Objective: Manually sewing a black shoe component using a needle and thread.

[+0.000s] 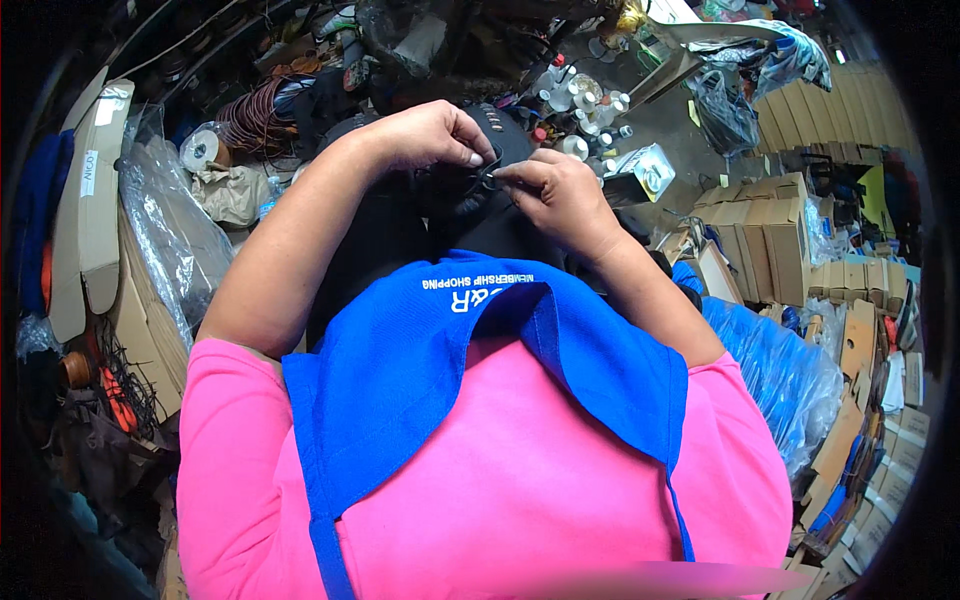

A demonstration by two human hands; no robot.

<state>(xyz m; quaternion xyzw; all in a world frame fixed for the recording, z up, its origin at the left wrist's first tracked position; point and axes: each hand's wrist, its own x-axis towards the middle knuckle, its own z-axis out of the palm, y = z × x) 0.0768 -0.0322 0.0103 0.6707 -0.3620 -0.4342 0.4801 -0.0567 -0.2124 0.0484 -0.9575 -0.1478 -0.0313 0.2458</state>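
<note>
Above my lap, a thin black cord point(487, 170) bends in a small loop between my two hands. My left hand point(437, 135) is closed, its thumb and forefinger pinching the cord from the left. On the other side, my right hand point(562, 197) also pinches the cord between thumb and fingers. Just under the fingers lies a dark, rounded object point(462, 198); against my black trousers its kind cannot be made out. Beyond the fingertips is a black piece with a row of light marks point(492, 117). A blue apron point(390, 330) covers part of my pink shirt.
Several small bottles point(575, 95) and a rectangular tin point(645, 172) stand ahead to the right. Cardboard boxes point(755, 240) and blue plastic-wrapped goods point(775, 370) crowd the right side. To the left are cardboard sheets point(95, 220), clear plastic point(170, 225) and a white spool point(203, 148).
</note>
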